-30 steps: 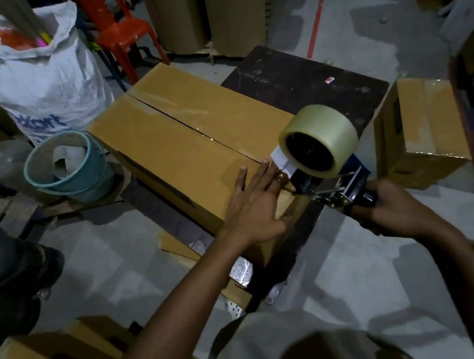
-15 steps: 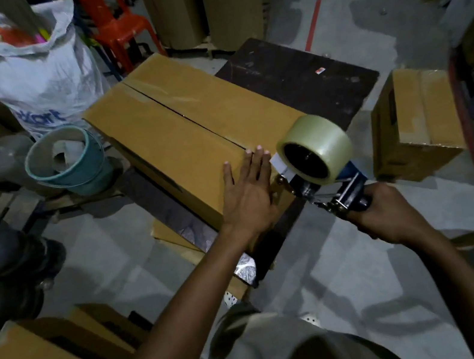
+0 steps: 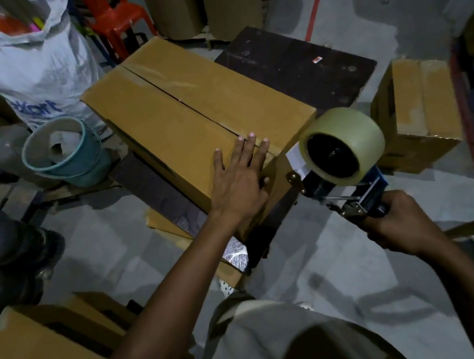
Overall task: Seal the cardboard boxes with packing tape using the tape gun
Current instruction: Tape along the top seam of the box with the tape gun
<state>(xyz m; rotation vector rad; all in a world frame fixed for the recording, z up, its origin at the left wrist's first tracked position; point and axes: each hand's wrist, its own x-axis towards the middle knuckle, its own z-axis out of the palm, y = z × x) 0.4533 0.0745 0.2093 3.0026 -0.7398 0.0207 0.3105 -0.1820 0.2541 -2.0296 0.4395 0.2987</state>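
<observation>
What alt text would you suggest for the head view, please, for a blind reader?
A person's left hand lies flat on the near end of a long cardboard box, while the right hand grips a tape gun with a clear tape roll beside that end. A teal bucket and white sack stand to the box's left.

One head-worn camera looked forward and steeply down, close above the left hand and right hand.

The white sack at the back left carries blue printed letters, and only the end of the word shows, reading roughly "kart". A small red and white sticker sits on the dark board, too small to read.
</observation>
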